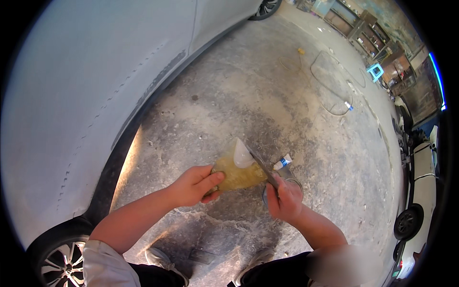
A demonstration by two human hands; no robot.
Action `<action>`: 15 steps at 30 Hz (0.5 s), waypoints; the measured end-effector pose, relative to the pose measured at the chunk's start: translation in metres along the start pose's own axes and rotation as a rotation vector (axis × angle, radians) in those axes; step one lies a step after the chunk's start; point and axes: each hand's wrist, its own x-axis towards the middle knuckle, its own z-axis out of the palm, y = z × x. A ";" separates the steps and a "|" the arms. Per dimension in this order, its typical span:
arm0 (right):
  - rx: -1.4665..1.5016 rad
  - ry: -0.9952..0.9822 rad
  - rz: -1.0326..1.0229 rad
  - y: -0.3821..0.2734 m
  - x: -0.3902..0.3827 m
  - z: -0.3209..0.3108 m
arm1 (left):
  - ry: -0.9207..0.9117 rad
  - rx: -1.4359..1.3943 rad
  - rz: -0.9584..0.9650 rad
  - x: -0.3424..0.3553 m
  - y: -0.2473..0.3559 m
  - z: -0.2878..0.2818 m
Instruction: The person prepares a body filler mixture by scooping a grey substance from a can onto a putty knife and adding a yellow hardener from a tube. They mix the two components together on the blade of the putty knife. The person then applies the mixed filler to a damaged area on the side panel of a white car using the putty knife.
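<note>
My left hand (195,185) grips the near left edge of a yellowish, translucent mixing board (236,178), thumb on top. A blob of whitish paste (243,157) lies on the board's far corner. In my right hand (286,200) is a putty knife (260,162), its thin blade seen nearly edge-on along the board's right side, close to the paste. Below that hand an open round tin (298,184) stands on the floor, partly hidden by my fingers. A white and blue tube (282,162) lies just beyond the tin.
A pale car body (110,71) with a scuffed lower panel runs along my left, its wheel (64,263) near my left arm. Far right are a hose (318,79), a blue stool (375,71), wooden shelves (370,36) and another vehicle (423,167). The concrete floor (229,86) is stained.
</note>
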 end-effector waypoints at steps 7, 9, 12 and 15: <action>0.128 -0.114 0.389 0.005 -0.004 0.000 | 0.066 -0.091 -0.069 -0.001 -0.003 -0.006; 0.298 0.149 0.412 0.013 -0.010 0.010 | 0.047 -0.108 -0.078 0.000 -0.006 -0.005; 0.360 0.251 0.357 0.005 -0.010 0.007 | -0.015 -0.106 -0.066 0.001 -0.011 0.000; 0.321 0.111 0.310 -0.008 -0.003 0.000 | -0.033 -0.082 -0.029 0.003 -0.013 0.004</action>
